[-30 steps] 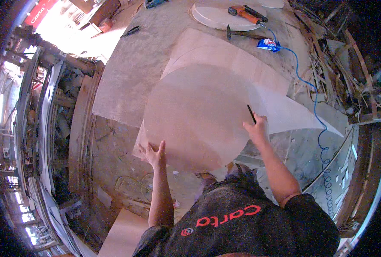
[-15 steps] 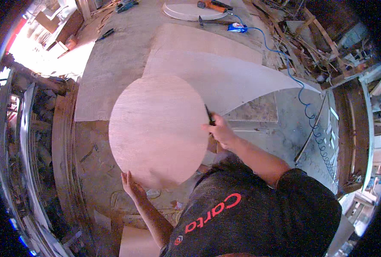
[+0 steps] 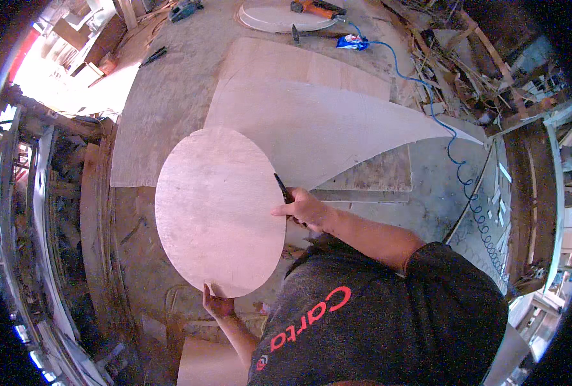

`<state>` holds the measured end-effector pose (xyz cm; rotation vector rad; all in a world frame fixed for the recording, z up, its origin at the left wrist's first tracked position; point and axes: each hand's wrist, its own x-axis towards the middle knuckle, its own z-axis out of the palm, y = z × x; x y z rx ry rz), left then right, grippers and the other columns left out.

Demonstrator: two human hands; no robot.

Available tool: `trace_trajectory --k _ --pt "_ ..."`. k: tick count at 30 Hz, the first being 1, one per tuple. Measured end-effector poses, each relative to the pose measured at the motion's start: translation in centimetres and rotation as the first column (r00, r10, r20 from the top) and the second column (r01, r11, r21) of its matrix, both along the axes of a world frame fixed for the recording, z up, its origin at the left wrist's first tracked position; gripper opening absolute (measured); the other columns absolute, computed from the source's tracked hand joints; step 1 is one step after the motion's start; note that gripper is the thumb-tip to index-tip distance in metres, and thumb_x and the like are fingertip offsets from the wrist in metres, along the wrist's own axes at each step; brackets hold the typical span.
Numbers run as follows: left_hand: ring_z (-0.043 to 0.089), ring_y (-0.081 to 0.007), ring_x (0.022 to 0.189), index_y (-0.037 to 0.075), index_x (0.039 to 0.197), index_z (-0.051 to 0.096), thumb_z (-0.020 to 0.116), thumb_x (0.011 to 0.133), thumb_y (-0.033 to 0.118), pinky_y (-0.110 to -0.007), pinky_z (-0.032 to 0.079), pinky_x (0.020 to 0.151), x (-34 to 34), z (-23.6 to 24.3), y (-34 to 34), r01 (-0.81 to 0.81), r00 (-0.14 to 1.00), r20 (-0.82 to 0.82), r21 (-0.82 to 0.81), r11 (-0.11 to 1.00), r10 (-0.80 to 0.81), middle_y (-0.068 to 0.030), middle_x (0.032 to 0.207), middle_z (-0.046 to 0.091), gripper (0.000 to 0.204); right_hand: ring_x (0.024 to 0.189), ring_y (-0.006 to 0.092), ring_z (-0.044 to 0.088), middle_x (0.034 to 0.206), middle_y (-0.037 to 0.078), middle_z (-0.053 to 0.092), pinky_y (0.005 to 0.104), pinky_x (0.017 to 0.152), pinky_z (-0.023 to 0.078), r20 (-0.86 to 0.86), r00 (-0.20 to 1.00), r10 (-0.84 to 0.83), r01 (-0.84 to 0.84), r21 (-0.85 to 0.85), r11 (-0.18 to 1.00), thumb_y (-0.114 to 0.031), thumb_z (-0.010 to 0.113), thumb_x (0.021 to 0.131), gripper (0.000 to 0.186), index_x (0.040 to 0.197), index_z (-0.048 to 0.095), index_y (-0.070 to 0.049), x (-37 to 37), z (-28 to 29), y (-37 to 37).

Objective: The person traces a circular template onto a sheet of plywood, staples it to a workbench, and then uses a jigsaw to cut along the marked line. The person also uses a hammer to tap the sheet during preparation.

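Note:
A round, thin, pale wood panel [image 3: 220,206] is held up in front of me, tilted, over the floor. At its lower edge my left hand [image 3: 216,305] grips the rim, thumb in front and the other fingers partly hidden. My right hand [image 3: 304,210] grips the right edge, its thumb lying on the face. That same hand holds a slim dark tool [image 3: 281,185], pointing up along the rim; its kind is unclear. Behind the panel, a large pale sheet [image 3: 337,122] with a curved cut edge lies on a wider board [image 3: 154,122].
At the far side sit a white round piece [image 3: 260,18], an orange power tool [image 3: 318,8], a hammer [image 3: 296,35] and a blue packet [image 3: 352,42]. A coiled blue hose [image 3: 459,164] runs down the right. Scrap wood [image 3: 450,71] and stacked boards [image 3: 96,231] flank the area.
The round panel has moved slightly left and down and turned, so it looks narrower. Both hands have gone with it, the right one leftward and the left one lower.

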<state>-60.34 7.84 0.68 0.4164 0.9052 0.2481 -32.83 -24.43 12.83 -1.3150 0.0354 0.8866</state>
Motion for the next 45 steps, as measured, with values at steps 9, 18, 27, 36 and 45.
trace_trajectory --k 9,18,27,36,45 --pt "0.051 -0.0372 0.128 0.004 0.139 0.051 0.064 0.090 0.034 -0.058 0.041 0.106 -0.9 3.3 -3.9 -0.049 0.979 -0.163 0.391 0.919 0.121 -0.0152 0.140 0.054 0.058 0.077 0.0183 0.057 0.087 0.003 0.062 0.0337 0.072 0.045 -0.009 0.921 0.390 -0.390 -0.048 0.920 -0.032 0.086 0.074 0.047 0.104 0.065 -0.003 3.6 -4.6 1.8" --pt "0.049 -0.0370 0.131 0.003 0.142 0.046 0.056 0.096 0.038 -0.056 0.040 0.108 -9.0 4.4 -11.1 -0.307 0.930 -0.067 0.400 0.864 0.361 -0.0164 0.144 0.051 0.059 0.071 0.0162 0.058 0.072 0.003 0.062 0.0337 0.066 0.045 -0.096 0.800 0.592 -0.583 0.110 0.805 -0.035 0.089 0.071 0.040 0.081 0.068 -0.003 5.2 -0.5 0.7" --pt "0.051 -0.0357 0.129 0.003 0.141 0.049 0.058 0.095 0.036 -0.054 0.041 0.108 -8.2 4.7 -15.7 -0.414 0.887 -0.060 0.336 0.846 0.458 -0.0156 0.141 0.053 0.058 0.068 0.0109 0.054 0.076 0.002 0.059 0.0282 0.055 0.040 -0.048 0.699 0.713 -0.710 0.071 0.701 -0.035 0.088 0.072 0.045 0.096 0.066 -0.005 5.7 -2.5 2.4" --pt "0.058 -0.0341 0.120 0.003 0.123 0.061 0.062 0.092 0.033 -0.051 0.046 0.102 -5.9 4.4 -7.3 -0.296 0.953 0.040 0.332 0.895 0.301 -0.0146 0.127 0.064 0.043 0.068 0.0091 0.051 0.082 -0.001 0.058 0.0264 0.057 0.037 -0.181 0.775 0.605 -0.611 0.026 0.791 -0.021 0.082 0.078 0.034 0.103 0.063 -0.007 4.4 -5.1 6.4" --pt "0.062 -0.0304 0.117 0.005 0.145 0.042 0.062 0.095 0.031 -0.049 0.051 0.096 -0.9 9.3 7.3 -0.018 0.967 0.246 0.311 0.950 -0.062 -0.0150 0.135 0.059 0.060 0.065 0.0144 0.056 0.082 0.002 0.061 0.0290 0.055 0.044 -0.397 0.906 0.147 -0.094 0.149 0.984 -0.015 0.072 0.087 0.015 0.097 0.064 -0.006 0.8 -7.2 13.2"
